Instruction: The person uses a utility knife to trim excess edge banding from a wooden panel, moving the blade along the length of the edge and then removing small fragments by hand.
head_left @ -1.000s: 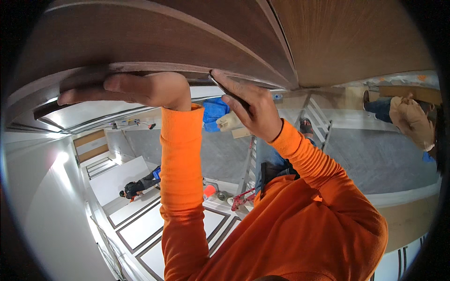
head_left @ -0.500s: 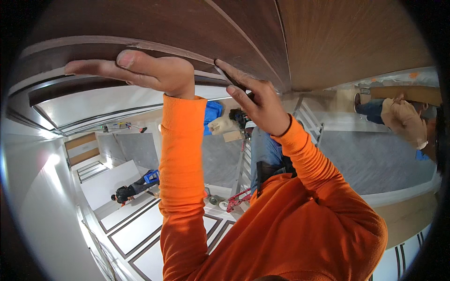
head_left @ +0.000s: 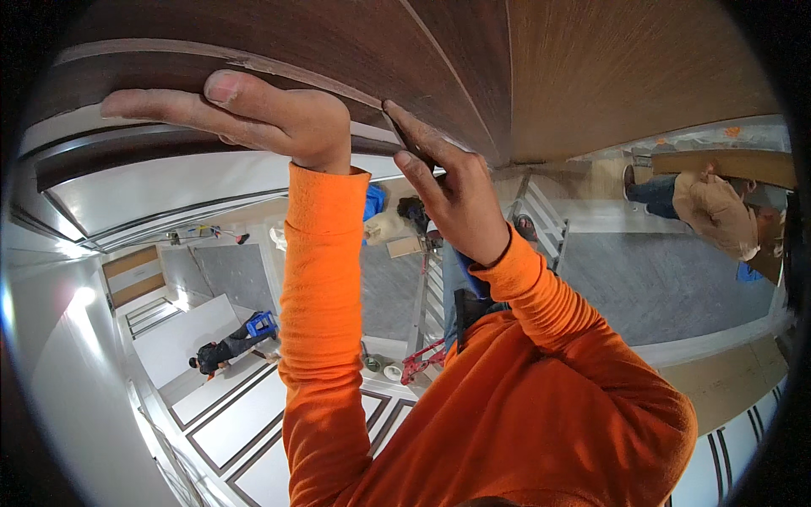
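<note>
My left hand (head_left: 291, 122) is stretched out flat below the dark brown wood panel (head_left: 355, 42), its fingers pointing left and close to a pale strip (head_left: 287, 74) along the wood. Whether the palm presses on the panel is hidden. Right of it, my right hand (head_left: 465, 194) grips a thin, dark, flat tool (head_left: 395, 131); its exact kind is hard to make out. The index finger lies along this tool, and its tip meets the pale strip. Orange sleeves cover both my forearms.
A metal ladder (head_left: 432, 296) stands below me, with another ladder-like frame (head_left: 541, 221) to the right. A person in a tan shirt (head_left: 714, 211) is at the far right; one in dark clothes (head_left: 224, 348) is lower left. Cardboard (head_left: 404, 247) lies on the floor.
The view has shifted slightly, so the panel and the room sit differently in it. My right hand and its tool appear a little further left; both hands keep nearly the same pose.
</note>
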`<action>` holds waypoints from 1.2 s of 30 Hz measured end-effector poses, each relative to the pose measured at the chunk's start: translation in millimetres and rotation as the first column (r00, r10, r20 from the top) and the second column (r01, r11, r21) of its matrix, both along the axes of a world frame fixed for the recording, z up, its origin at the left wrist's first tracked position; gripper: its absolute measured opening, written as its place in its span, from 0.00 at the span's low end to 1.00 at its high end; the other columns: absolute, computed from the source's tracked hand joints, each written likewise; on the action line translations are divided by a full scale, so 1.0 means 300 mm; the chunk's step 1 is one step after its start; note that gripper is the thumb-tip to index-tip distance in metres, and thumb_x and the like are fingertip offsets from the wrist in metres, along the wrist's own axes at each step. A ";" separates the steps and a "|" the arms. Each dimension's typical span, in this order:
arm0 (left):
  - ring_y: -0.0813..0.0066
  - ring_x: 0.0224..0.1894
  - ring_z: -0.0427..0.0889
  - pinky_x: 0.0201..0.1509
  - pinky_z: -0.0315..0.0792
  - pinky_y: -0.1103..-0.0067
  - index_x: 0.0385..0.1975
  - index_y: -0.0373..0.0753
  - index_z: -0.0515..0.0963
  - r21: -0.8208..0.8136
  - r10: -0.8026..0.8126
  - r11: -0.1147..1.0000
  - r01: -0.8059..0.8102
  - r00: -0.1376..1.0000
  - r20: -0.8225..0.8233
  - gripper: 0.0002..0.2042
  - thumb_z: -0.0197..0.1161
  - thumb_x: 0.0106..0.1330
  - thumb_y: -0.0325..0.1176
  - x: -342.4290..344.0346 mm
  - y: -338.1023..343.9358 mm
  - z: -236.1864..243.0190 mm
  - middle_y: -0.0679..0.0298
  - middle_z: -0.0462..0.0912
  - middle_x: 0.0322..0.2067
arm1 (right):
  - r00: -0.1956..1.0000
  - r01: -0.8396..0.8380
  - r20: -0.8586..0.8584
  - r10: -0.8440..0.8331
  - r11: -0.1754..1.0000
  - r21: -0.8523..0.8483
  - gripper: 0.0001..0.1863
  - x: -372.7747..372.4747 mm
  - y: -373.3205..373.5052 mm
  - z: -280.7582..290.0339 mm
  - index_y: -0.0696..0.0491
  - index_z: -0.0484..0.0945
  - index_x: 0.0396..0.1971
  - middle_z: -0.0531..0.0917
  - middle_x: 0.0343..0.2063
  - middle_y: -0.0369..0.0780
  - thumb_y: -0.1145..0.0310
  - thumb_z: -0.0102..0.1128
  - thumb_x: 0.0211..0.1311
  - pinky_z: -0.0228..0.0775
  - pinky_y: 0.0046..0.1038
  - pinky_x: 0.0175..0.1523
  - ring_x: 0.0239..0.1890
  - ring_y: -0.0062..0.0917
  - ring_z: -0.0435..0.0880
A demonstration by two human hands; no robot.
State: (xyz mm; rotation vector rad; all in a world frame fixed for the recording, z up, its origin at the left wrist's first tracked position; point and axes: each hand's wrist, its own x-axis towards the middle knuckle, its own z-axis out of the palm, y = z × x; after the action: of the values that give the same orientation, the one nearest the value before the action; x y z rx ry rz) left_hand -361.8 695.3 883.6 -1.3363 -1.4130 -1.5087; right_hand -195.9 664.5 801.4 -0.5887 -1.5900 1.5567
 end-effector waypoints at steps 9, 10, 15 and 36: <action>0.52 0.81 0.39 0.83 0.36 0.62 0.77 0.26 0.37 0.023 0.002 1.000 0.003 0.978 -0.207 0.32 0.34 0.83 0.42 0.001 0.007 0.042 0.41 0.37 0.78 | 0.999 0.054 0.006 -0.054 0.990 -0.130 0.25 -0.029 -0.039 0.039 0.53 0.73 0.67 0.83 0.48 0.51 0.67 0.59 0.73 0.75 0.30 0.42 0.36 0.35 0.85; 0.52 0.81 0.39 0.83 0.34 0.62 0.76 0.26 0.38 0.017 0.019 1.000 -0.016 0.978 -0.207 0.32 0.34 0.83 0.42 0.003 0.002 0.042 0.41 0.38 0.78 | 0.999 0.047 -0.014 -0.050 0.988 -0.146 0.25 -0.032 -0.037 0.035 0.53 0.73 0.68 0.81 0.43 0.47 0.66 0.59 0.73 0.72 0.28 0.40 0.34 0.29 0.81; 0.51 0.81 0.38 0.83 0.30 0.60 0.76 0.25 0.40 0.006 0.096 0.995 -0.096 0.979 -0.178 0.33 0.33 0.82 0.44 0.005 0.009 0.044 0.40 0.41 0.78 | 0.998 -0.054 -0.024 0.051 0.983 -0.175 0.25 -0.002 0.000 0.010 0.51 0.72 0.70 0.72 0.19 0.29 0.64 0.58 0.76 0.57 0.18 0.23 0.19 0.10 0.62; 0.51 0.81 0.35 0.83 0.31 0.61 0.76 0.26 0.38 0.018 0.062 0.998 -0.059 0.967 -0.246 0.34 0.32 0.82 0.46 -0.011 0.007 0.041 0.40 0.36 0.78 | 0.980 -0.191 0.018 0.198 0.962 -0.196 0.27 0.050 0.030 0.030 0.49 0.68 0.72 0.74 0.20 0.27 0.65 0.58 0.76 0.55 0.15 0.21 0.16 0.08 0.64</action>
State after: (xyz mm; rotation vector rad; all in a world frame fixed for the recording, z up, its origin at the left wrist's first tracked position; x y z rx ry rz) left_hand -365.2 697.4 895.9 -1.4077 -1.2740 -1.2590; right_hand -180.7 673.6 810.3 -0.5821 -1.5732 1.8724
